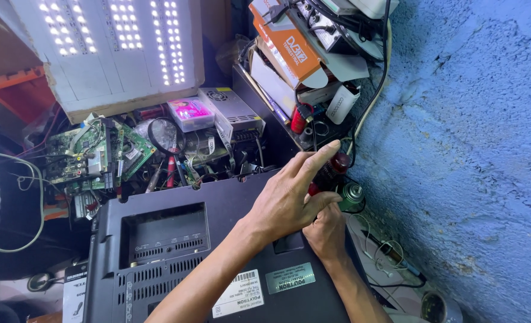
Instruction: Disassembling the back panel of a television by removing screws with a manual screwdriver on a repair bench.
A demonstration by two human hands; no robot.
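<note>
Fingers (pixel 318 157) of my left hand (pixel 286 200) stretch out long toward the wall, the index lying over the top of a red-handled screwdriver (pixel 332 167), the thumb (pixel 322 200) pressing in from below, so this hand grips the tool's handle loosely rather than in a fist. My right hand (pixel 325 233) sits just under the left, mostly covered by it; I cannot tell whether its fingers are curled on anything. Both forearms cross the back of a black television casing (pixel 170 239), which lies face down beneath me, with a recessed connector bay and 2 pale labels near my wrists. The screwdriver is at the casing's far right edge, close to the rough blue wall (pixel 469 149), and just beside a small green can (pixel 352 194). Beyond the casing I see a clutter of green circuit boards (pixel 92 155), a round magnifying glass (pixel 165 135), a pink plastic box (pixel 189 113) and a silver power supply (pixel 229 107). A white panel of lit LED strips (pixel 110 42) leans above them, and an orange carton (pixel 286 45) rests on a shelf at the upper right.
</note>
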